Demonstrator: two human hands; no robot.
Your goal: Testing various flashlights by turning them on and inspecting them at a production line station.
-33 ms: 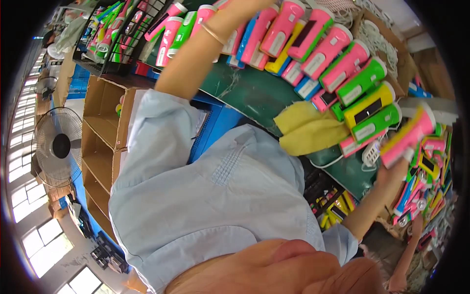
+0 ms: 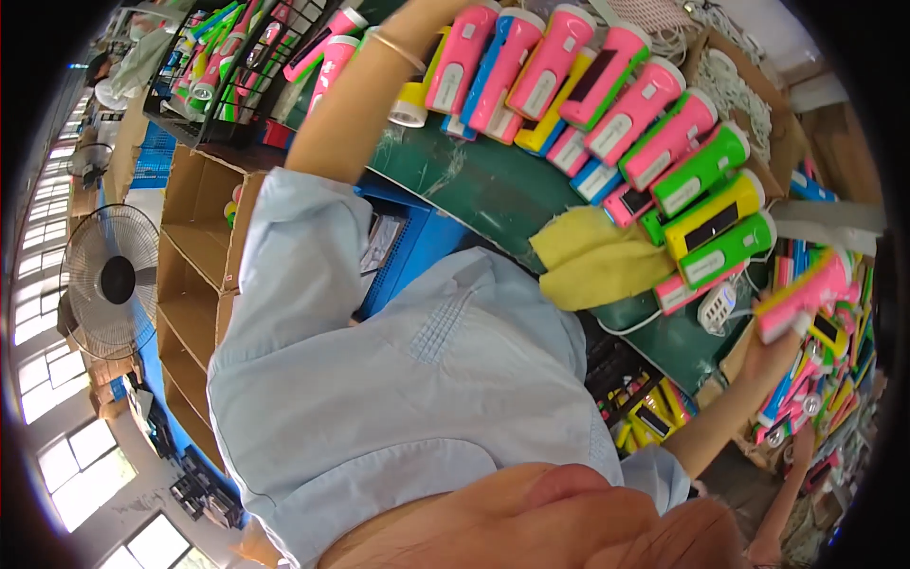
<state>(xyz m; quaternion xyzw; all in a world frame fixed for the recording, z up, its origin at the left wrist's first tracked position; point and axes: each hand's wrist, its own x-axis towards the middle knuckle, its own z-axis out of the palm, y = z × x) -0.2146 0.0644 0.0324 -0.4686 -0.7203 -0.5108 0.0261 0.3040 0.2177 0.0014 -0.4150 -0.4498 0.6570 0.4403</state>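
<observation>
My right hand (image 2: 770, 355) grips a pink flashlight (image 2: 806, 296) with a yellow stripe, somewhat smeared by motion, over the right end of the table. My left hand (image 2: 438, 11) reaches up to the top edge of the picture; a bangle is on its wrist and its fingers are cut off from view. Beside it lie a pink flashlight (image 2: 462, 62) and a yellow flashlight (image 2: 409, 102). Pink, blue, yellow and green flashlights lie in a curved row on the green table (image 2: 474, 185), some stacked, including a green flashlight (image 2: 728, 248).
A yellow cloth (image 2: 602, 261) and a white power strip (image 2: 718, 308) with cords lie near the row. A heap of flashlights (image 2: 806, 379) is at the right, with another person's arm (image 2: 791, 493) near it. At left stand a black wire basket (image 2: 213, 123), cardboard shelves (image 2: 194, 275) and a fan (image 2: 116, 282).
My right hand has moved right and slightly down with the pink flashlight, toward the heap. My left arm has shifted left, uncovering the pink and yellow flashlights beside it.
</observation>
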